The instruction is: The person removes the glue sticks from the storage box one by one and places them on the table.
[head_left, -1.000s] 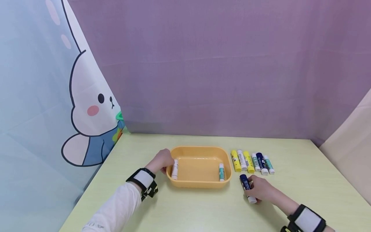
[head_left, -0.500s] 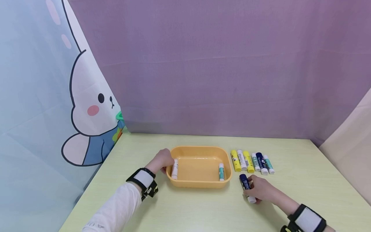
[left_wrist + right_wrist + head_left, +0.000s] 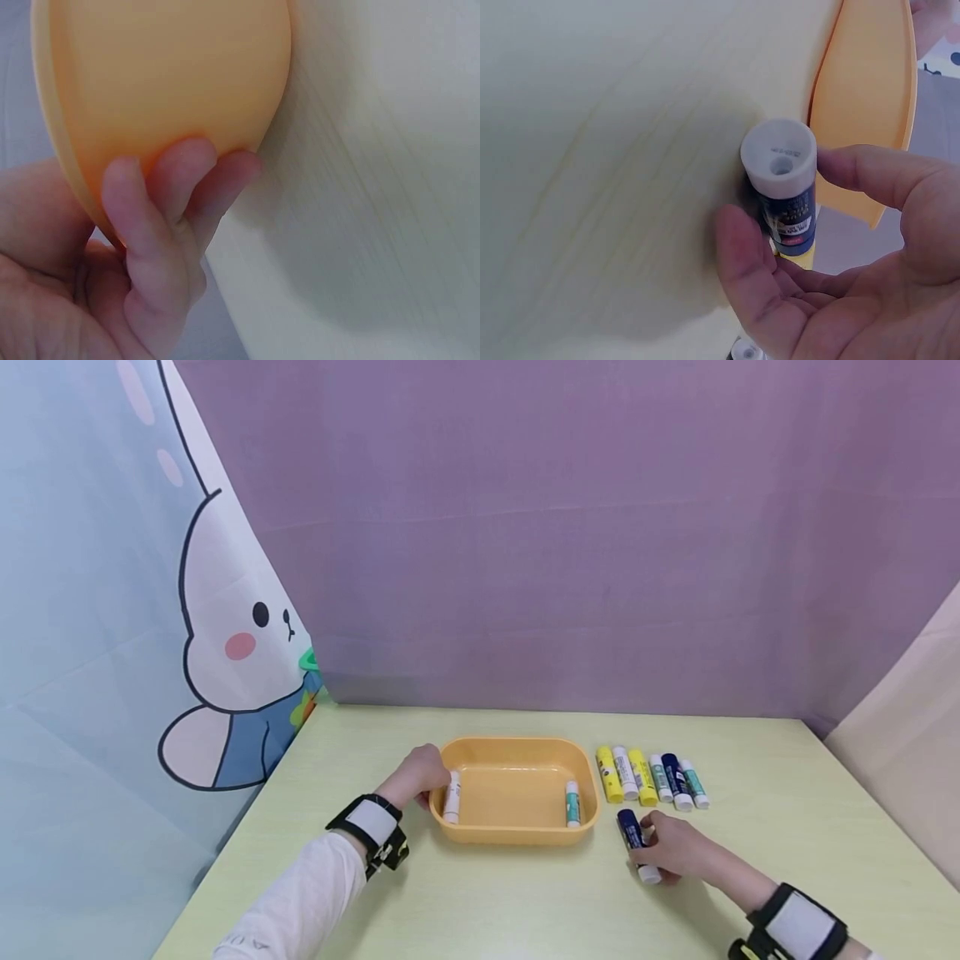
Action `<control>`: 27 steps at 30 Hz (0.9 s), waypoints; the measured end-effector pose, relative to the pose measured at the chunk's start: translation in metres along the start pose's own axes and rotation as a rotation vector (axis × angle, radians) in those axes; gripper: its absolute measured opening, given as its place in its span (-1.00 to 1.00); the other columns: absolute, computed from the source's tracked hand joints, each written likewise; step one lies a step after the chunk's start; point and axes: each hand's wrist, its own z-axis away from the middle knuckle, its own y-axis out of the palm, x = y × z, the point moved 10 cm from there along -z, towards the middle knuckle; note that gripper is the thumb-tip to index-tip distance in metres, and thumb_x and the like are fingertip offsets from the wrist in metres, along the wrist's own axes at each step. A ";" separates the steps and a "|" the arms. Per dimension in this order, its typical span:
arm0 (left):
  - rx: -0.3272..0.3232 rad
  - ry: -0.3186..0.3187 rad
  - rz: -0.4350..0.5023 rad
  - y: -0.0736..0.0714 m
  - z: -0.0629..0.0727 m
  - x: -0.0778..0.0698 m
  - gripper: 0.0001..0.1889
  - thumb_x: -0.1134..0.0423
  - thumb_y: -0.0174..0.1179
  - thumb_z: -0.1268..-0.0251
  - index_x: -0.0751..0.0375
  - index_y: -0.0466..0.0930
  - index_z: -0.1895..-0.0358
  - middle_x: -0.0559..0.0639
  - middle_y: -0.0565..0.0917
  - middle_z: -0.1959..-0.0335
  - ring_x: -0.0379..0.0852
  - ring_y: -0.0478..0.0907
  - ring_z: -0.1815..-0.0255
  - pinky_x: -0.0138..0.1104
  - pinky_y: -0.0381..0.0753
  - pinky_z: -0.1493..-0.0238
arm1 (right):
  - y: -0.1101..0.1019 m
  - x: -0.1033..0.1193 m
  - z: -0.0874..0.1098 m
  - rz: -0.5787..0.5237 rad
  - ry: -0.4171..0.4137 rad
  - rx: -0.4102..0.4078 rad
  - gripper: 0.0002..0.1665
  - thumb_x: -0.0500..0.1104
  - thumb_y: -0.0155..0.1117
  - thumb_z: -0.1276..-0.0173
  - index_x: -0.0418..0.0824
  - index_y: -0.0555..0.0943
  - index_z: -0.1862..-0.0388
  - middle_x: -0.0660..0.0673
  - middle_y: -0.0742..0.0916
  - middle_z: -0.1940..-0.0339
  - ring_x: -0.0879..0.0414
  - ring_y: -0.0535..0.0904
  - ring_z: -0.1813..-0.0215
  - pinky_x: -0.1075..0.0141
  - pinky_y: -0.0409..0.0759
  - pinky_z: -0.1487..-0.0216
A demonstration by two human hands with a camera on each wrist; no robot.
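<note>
My left hand (image 3: 422, 772) grips the left rim of an orange-yellow plastic tray (image 3: 513, 836); in the left wrist view its fingers (image 3: 172, 187) press the tray's outer wall while the thumb goes over the rim. Inside the tray lie a white glue stick (image 3: 452, 797) at the left and a white-and-teal glue stick (image 3: 573, 803) at the right. To the right of the tray, my right hand (image 3: 672, 846) holds a dark blue glue stick (image 3: 632, 829) between thumb and fingers, low over the table. Its white end (image 3: 780, 154) faces the right wrist camera.
Behind my right hand, several glue sticks lie side by side: yellow ones (image 3: 642, 777), a white one (image 3: 626, 774), teal-and-white ones (image 3: 694, 783) and another dark blue one (image 3: 677, 782). A purple cloth (image 3: 562, 543) hangs behind the pale table (image 3: 480, 910).
</note>
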 end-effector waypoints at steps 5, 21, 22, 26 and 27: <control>0.000 0.006 0.009 0.000 0.001 -0.001 -0.80 0.43 0.06 -0.19 0.49 0.45 0.15 0.18 0.57 0.54 -0.01 0.57 0.78 -0.22 0.68 0.67 | -0.011 0.008 0.006 0.022 -0.040 -0.019 -0.27 -0.06 0.35 -0.19 -0.51 0.32 -0.15 -0.13 0.59 0.35 0.10 0.51 0.49 0.31 0.58 0.53; 0.003 -0.001 0.013 0.001 -0.002 0.000 -0.82 0.43 0.06 -0.20 0.48 0.46 0.17 0.17 0.56 0.53 0.00 0.57 0.77 -0.25 0.66 0.72 | -0.084 0.078 0.033 0.166 -0.282 -0.175 0.08 0.17 0.31 -0.19 -0.54 0.10 -0.36 -0.57 0.37 -0.23 -0.43 0.35 -0.21 -0.26 0.48 -0.09; 0.003 0.001 0.015 0.001 -0.001 0.000 -0.82 0.43 0.06 -0.20 0.48 0.46 0.17 0.17 0.56 0.53 0.00 0.58 0.77 -0.25 0.66 0.72 | -0.088 0.083 0.034 0.168 -0.292 -0.191 0.08 0.18 0.30 -0.19 -0.53 0.09 -0.37 -0.57 0.34 -0.26 -0.44 0.33 -0.22 -0.28 0.46 -0.11; 0.001 0.007 0.010 0.000 0.002 -0.002 -0.81 0.44 0.06 -0.19 0.48 0.46 0.16 0.17 0.57 0.53 -0.01 0.58 0.77 -0.23 0.68 0.68 | -0.105 0.112 0.039 0.165 -0.354 -0.241 0.13 0.20 0.28 -0.21 -0.50 0.01 -0.41 -0.55 0.24 -0.35 -0.47 0.18 -0.32 -0.34 0.33 -0.20; 0.000 0.007 0.008 0.000 0.003 -0.002 -0.81 0.44 0.06 -0.19 0.48 0.46 0.15 0.17 0.57 0.53 -0.01 0.58 0.77 -0.22 0.68 0.67 | -0.108 0.119 0.041 0.161 -0.365 -0.247 0.14 0.22 0.26 -0.21 -0.49 -0.01 -0.42 -0.54 0.23 -0.36 -0.47 0.16 -0.34 -0.34 0.30 -0.22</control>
